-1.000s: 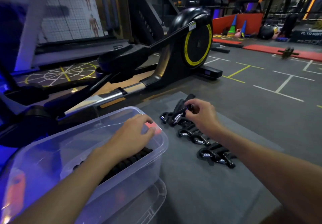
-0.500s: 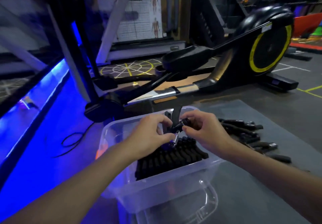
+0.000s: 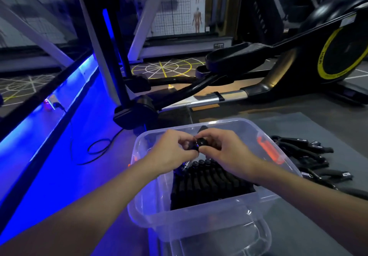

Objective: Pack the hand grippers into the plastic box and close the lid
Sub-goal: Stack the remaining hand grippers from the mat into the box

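Note:
A clear plastic box [image 3: 201,215] sits on the floor before me, with a row of several black hand grippers [image 3: 207,182] packed inside. Over the box, my left hand [image 3: 171,152] and my right hand [image 3: 223,150] together hold one black hand gripper [image 3: 200,143], fingers curled round it. Several more hand grippers [image 3: 306,156] lie loose on the grey mat to the right of the box. The clear lid [image 3: 223,241] lies under the box's near end. An orange latch [image 3: 268,149] shows on the box's right wall.
An elliptical trainer [image 3: 298,56] with a yellow-ringed wheel stands behind the box. A black cable [image 3: 95,148] loops on the blue-lit floor to the left. A black machine foot [image 3: 135,114] sits just beyond the box.
My right hand brought a hand gripper from the mat over the box, and my left hand joined it. My view has swung left and down onto the box.

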The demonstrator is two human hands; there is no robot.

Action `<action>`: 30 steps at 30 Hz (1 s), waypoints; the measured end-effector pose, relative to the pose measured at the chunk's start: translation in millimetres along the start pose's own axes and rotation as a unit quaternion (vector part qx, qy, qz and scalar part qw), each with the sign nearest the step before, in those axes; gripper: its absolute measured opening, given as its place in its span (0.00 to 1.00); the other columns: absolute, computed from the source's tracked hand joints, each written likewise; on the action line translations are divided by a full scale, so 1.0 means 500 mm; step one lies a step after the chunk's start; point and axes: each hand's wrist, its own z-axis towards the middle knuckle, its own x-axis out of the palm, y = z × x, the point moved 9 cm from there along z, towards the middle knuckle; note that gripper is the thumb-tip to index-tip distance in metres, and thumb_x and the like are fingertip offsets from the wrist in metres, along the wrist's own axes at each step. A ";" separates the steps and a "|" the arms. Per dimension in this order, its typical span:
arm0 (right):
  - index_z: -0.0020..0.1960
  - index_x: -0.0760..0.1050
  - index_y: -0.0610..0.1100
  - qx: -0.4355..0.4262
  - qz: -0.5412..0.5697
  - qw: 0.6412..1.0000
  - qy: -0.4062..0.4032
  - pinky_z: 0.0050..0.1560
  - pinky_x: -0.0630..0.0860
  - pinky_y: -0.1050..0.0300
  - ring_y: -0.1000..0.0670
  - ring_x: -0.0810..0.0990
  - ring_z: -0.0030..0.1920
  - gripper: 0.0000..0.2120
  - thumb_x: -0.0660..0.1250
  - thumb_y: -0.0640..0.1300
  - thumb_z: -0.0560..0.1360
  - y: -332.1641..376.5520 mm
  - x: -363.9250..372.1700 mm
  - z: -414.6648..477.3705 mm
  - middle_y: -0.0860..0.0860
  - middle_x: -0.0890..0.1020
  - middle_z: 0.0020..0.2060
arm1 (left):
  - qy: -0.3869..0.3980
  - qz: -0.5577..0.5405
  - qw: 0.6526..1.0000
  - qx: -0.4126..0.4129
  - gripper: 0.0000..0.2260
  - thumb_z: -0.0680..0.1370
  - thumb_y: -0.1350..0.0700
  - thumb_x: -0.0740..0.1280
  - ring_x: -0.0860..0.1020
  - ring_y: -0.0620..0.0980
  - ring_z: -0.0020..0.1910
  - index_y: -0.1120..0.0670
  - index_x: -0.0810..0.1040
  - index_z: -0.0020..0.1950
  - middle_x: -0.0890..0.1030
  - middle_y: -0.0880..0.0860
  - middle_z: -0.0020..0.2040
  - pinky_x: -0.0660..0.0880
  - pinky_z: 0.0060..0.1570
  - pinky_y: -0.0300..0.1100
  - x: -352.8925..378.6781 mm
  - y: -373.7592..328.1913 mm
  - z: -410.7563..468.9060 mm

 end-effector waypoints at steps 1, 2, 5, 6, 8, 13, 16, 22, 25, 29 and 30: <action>0.50 0.78 0.59 0.001 0.000 1.000 0.010 0.45 0.81 0.51 0.52 0.82 0.39 0.16 0.70 0.37 0.75 -0.005 0.009 0.002 0.53 0.84 0.40 | 0.001 0.018 1.000 0.008 0.05 0.72 0.60 0.72 0.69 0.40 0.26 0.55 0.83 0.47 0.74 0.50 0.34 0.67 0.31 0.36 0.003 0.005 0.000; 0.50 0.78 0.59 0.003 -0.002 1.000 0.018 0.45 0.80 0.54 0.55 0.81 0.39 0.16 0.70 0.37 0.75 -0.010 0.017 0.004 0.57 0.84 0.40 | 0.001 0.040 0.999 0.013 0.04 0.72 0.60 0.72 0.69 0.38 0.25 0.55 0.82 0.45 0.74 0.49 0.35 0.66 0.31 0.34 0.008 0.011 0.002; 0.48 0.77 0.59 0.001 -0.006 0.999 0.036 0.47 0.79 0.58 0.60 0.80 0.40 0.18 0.69 0.34 0.75 -0.016 0.038 0.010 0.65 0.81 0.37 | -0.015 0.103 0.995 0.006 0.06 0.69 0.56 0.75 0.70 0.40 0.27 0.51 0.78 0.38 0.77 0.51 0.35 0.67 0.28 0.36 0.015 0.031 0.006; 0.48 0.78 0.58 0.002 -0.003 0.999 0.040 0.47 0.80 0.57 0.59 0.81 0.40 0.17 0.68 0.34 0.75 -0.017 0.044 0.013 0.63 0.82 0.37 | -0.023 0.114 0.993 0.002 0.08 0.68 0.55 0.75 0.70 0.41 0.28 0.49 0.77 0.35 0.78 0.52 0.35 0.67 0.29 0.37 0.012 0.033 0.007; 0.51 0.79 0.53 0.009 0.004 0.999 0.038 0.46 0.81 0.55 0.56 0.82 0.39 0.15 0.68 0.34 0.76 -0.022 0.051 0.018 0.57 0.83 0.38 | -0.041 0.111 0.993 -0.002 0.11 0.68 0.55 0.75 0.70 0.42 0.28 0.46 0.76 0.30 0.78 0.54 0.34 0.66 0.28 0.36 0.002 0.039 0.012; 0.56 0.78 0.50 0.045 -0.017 0.998 0.030 0.46 0.80 0.55 0.52 0.82 0.39 0.12 0.67 0.37 0.77 -0.064 0.053 0.035 0.50 0.83 0.39 | -0.069 0.043 0.995 -0.056 0.04 0.70 0.54 0.76 0.73 0.44 0.30 0.53 0.85 0.40 0.81 0.55 0.35 0.70 0.35 0.41 -0.018 0.088 0.013; 0.57 0.78 0.49 0.094 -0.080 0.988 0.089 0.50 0.77 0.61 0.54 0.81 0.46 0.09 0.67 0.41 0.77 -0.130 0.066 0.035 0.51 0.83 0.45 | -0.073 0.025 0.993 -0.084 0.04 0.72 0.56 0.74 0.78 0.46 0.37 0.54 0.85 0.44 0.84 0.55 0.40 0.75 0.42 0.41 -0.029 0.111 0.009; 0.58 0.78 0.44 0.120 -0.177 0.965 0.150 0.46 0.72 0.72 0.53 0.78 0.48 0.11 0.69 0.41 0.75 -0.233 0.077 0.040 0.50 0.81 0.49 | -0.083 0.061 0.990 -0.097 0.09 0.75 0.57 0.70 0.72 0.41 0.28 0.63 0.82 0.43 0.80 0.55 0.36 0.68 0.28 0.29 -0.063 0.129 0.017; 0.60 0.77 0.45 0.140 -0.212 0.953 0.164 0.56 0.73 0.61 0.50 0.79 0.54 0.14 0.69 0.43 0.75 -0.270 0.072 0.053 0.48 0.81 0.54 | -0.088 0.087 0.987 -0.106 0.11 0.75 0.57 0.70 0.72 0.47 0.32 0.67 0.80 0.44 0.79 0.61 0.37 0.67 0.30 0.32 -0.070 0.139 0.021; 0.65 0.74 0.45 0.152 -0.252 0.940 0.174 0.63 0.71 0.56 0.48 0.75 0.62 0.18 0.68 0.44 0.75 -0.304 0.065 0.067 0.48 0.77 0.62 | -0.102 0.152 0.976 -0.118 0.12 0.73 0.56 0.71 0.75 0.51 0.33 0.66 0.79 0.43 0.81 0.62 0.40 0.71 0.33 0.41 -0.083 0.151 0.024; 0.66 0.73 0.47 0.152 -0.266 0.934 0.182 0.65 0.70 0.54 0.48 0.74 0.63 0.20 0.68 0.45 0.75 -0.312 0.066 0.068 0.48 0.75 0.64 | -0.108 0.172 0.972 -0.119 0.12 0.72 0.55 0.72 0.75 0.52 0.34 0.65 0.79 0.43 0.81 0.61 0.41 0.72 0.35 0.44 -0.086 0.151 0.024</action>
